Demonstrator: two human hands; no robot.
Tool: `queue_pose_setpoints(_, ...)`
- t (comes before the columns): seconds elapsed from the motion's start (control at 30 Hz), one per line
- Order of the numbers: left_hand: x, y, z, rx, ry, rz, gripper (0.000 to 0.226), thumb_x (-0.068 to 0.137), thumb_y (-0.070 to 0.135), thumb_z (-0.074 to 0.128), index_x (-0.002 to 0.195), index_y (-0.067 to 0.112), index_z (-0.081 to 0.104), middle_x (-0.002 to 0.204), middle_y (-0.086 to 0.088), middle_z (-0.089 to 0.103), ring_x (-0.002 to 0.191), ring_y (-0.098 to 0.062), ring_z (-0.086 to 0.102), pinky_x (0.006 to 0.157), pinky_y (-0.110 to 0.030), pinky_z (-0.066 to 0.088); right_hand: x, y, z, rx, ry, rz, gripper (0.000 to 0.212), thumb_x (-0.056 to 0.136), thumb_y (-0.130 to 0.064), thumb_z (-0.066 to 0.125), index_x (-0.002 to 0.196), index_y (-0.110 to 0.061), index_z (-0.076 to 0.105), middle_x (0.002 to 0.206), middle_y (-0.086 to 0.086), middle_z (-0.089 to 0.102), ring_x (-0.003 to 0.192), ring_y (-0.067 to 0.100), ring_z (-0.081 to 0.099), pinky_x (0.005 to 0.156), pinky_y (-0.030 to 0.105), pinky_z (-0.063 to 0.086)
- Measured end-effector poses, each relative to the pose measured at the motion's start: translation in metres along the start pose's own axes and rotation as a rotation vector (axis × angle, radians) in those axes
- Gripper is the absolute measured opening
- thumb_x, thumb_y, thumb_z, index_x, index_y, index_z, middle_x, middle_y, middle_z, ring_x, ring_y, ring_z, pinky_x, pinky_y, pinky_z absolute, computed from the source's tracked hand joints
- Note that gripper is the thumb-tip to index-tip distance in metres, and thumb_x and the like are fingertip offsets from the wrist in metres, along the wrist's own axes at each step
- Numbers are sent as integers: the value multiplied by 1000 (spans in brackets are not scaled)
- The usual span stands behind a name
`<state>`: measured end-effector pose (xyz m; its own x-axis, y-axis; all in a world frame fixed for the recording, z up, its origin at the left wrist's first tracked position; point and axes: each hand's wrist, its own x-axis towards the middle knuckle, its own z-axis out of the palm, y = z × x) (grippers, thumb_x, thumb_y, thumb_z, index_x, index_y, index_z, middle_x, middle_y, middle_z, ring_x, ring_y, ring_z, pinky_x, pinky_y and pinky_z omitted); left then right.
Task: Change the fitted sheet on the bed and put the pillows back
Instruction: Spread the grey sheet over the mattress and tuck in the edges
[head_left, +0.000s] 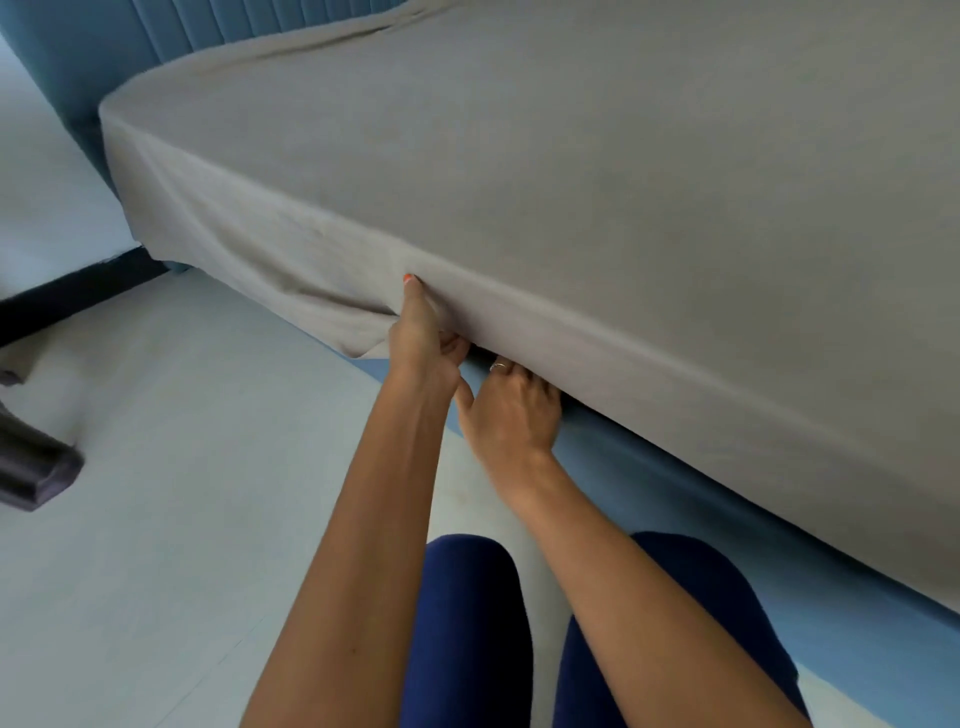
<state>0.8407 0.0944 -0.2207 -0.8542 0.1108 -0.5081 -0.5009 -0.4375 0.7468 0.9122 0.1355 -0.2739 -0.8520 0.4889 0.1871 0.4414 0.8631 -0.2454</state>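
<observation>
A grey fitted sheet (597, 171) covers the top of the mattress and hangs over its near side. To the left its lower edge droops loose in folds above the floor. My left hand (423, 338) grips the sheet's hem at the side of the mattress, thumb up against the cloth. My right hand (511, 405) is just beside it, its fingers pushed under the mattress edge above the blue bed base (727, 525) and hidden there. No pillows are in view.
A blue padded headboard (171, 31) stands at the far left end of the bed. Pale floor (182, 519) stretches to the left, with a dark object (31, 467) lying on it near the left edge. My knees in dark blue trousers (467, 623) are close to the bed base.
</observation>
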Motion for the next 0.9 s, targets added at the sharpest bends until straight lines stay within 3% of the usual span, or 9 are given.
queue_pose_setpoints(0.17, -6, -2, 4, -10, 22, 12, 45, 95, 52, 50, 86, 8, 46, 94, -9, 48, 88, -24, 51, 94, -39, 50, -3, 15, -4, 74, -8, -72, 64, 96, -54, 39, 136, -5, 44, 135, 14, 54, 125, 27, 50, 100, 35, 40)
queue_pose_setpoints(0.23, -4, -1, 5, -40, -40, 11, 49, 95, 54, 47, 102, 6, 50, 106, -9, 53, 98, -23, 56, 97, -40, 48, -2, 22, -6, 126, -19, -99, 65, 93, -57, 45, 134, -7, 48, 132, 13, 56, 121, 28, 53, 95, 35, 44)
queue_pose_setpoints(0.33, 2, 7, 5, -118, -147, -30, 82, 86, 67, 51, 132, -1, 42, 128, -14, 54, 113, -26, 59, 98, -39, 50, 5, 28, -6, 170, 39, -156, 60, 87, -54, 57, 115, -2, 63, 111, 16, 67, 104, 30, 64, 82, 34, 51)
queue_pose_setpoints(0.4, 9, 10, 6, -149, -206, -41, 94, 79, 72, 56, 137, 1, 39, 133, -14, 53, 116, -28, 58, 98, -40, 50, 7, 28, -7, 174, 129, -192, 49, 78, -48, 72, 86, 1, 70, 81, 17, 71, 75, 31, 69, 62, 30, 54)
queue_pose_setpoints(0.47, 16, 13, 8, -206, -222, -46, 98, 73, 74, 61, 138, 3, 39, 135, -15, 52, 116, -30, 58, 97, -44, 50, 8, 28, -9, 211, 203, -197, 46, 77, -46, 74, 76, 0, 70, 70, 16, 69, 63, 30, 68, 54, 28, 52)
queue_pose_setpoints(0.63, 30, 14, 15, -240, -199, -39, 93, 69, 80, 58, 131, 11, 53, 120, -11, 66, 110, -31, 62, 93, -48, 50, 8, 29, -14, 295, -27, -205, 64, 90, -60, 49, 108, 0, 63, 105, 19, 67, 99, 33, 64, 82, 35, 49)
queue_pose_setpoints(0.77, 31, 11, 15, -110, -268, 6, 90, 77, 86, 34, 129, 17, 60, 117, -7, 69, 109, -26, 64, 86, -41, 53, 10, 30, -26, 300, -251, -380, 80, 88, -59, 52, 145, -8, 31, 146, 11, 42, 135, 24, 40, 108, 32, 33)
queue_pose_setpoints(0.83, 32, 15, 10, 53, -268, -1, 94, 78, 85, 20, 132, 17, 57, 118, -6, 69, 105, -23, 65, 77, -35, 56, 9, 27, -37, 251, -402, -535, 75, 91, -53, 52, 147, -10, 28, 155, 8, 26, 142, 22, 27, 112, 35, 28)
queue_pose_setpoints(0.9, 32, 22, 4, 261, -171, -21, 97, 77, 86, 16, 129, 15, 56, 110, -5, 70, 94, -19, 68, 68, -29, 58, 8, 21, -50, 302, -519, -613, 64, 94, -50, 48, 145, -12, 35, 154, 6, 29, 140, 24, 31, 107, 37, 32)
